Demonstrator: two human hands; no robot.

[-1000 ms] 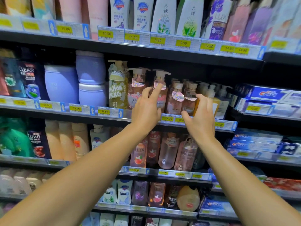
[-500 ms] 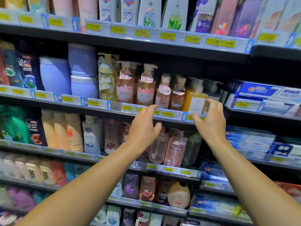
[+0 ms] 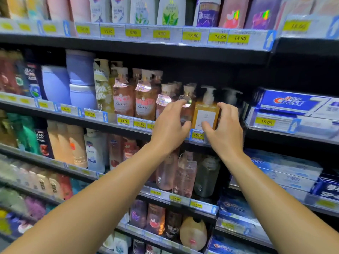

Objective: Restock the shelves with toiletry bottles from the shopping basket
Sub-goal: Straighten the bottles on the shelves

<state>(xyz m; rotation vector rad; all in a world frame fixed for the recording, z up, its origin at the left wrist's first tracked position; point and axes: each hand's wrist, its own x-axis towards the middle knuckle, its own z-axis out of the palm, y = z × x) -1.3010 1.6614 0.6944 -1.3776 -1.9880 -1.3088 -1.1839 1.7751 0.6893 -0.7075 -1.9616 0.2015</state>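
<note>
Two hands frame one bottle on the middle shelf. The left hand (image 3: 169, 128) has its fingers loosely curved, thumb by the bottle's lower left corner and fingertips up near the neighbouring pink bottle (image 3: 186, 110); whether it truly grips or only steadies, I cannot tell. The right hand (image 3: 224, 128) curves round the right side of the amber pump bottle (image 3: 205, 114), thumb in front low down, fingers at the edge; it looks like a light hold, not a clamp.

That amber pump bottle stands upright at the shelf's front, white label facing out, just above the yellow price tag (image 3: 197, 136) reading 10.00. A dark pump bottle (image 3: 231, 97) sits just beside it on the right, deeper in shadow.

To do this step well, I judge the bottle should be squared so its label faces forward and its base sits fully behind the shelf rail (image 3: 128, 123). Slide it by the body, low down, not by the pump, since a tall bottle pushed high tends to tip. Keep the left fingers from knocking the pink bottle's hanging tag. The shopping basket is not in view.
</note>
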